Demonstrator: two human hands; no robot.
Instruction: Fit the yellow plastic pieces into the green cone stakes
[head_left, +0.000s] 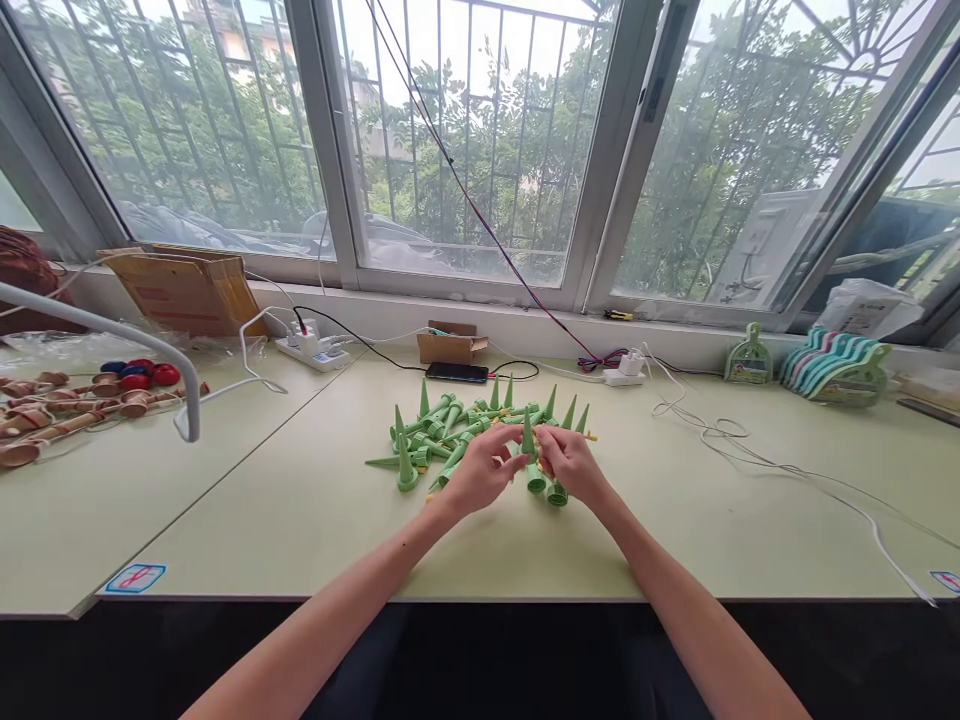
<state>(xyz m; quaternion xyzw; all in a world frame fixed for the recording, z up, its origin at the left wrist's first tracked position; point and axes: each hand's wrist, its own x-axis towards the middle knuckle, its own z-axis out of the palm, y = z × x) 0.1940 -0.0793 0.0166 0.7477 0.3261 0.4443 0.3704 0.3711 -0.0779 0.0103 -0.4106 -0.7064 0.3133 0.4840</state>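
Note:
A green plastic watering spike (528, 438) stands point up between the fingers of my left hand (486, 468). Close on its other side is my right hand (574, 464), with thumb and forefinger pinched near the spike; what is in that pinch is too small to make out. Around and behind both hands lies a loose pile of similar green spikes (450, 415), some upright, others on their sides. Small yellow pieces (592, 436) show among them. Below my right hand, the open round end of a green spike (556, 494) faces me.
Behind the pile lie a black phone (456, 373) and a small cardboard box (451, 346). Power strips (315, 352) and white cables (720, 430) run along the back and right. Wooden toys (45, 420) are at left; small dustpans (832, 368) stand at right.

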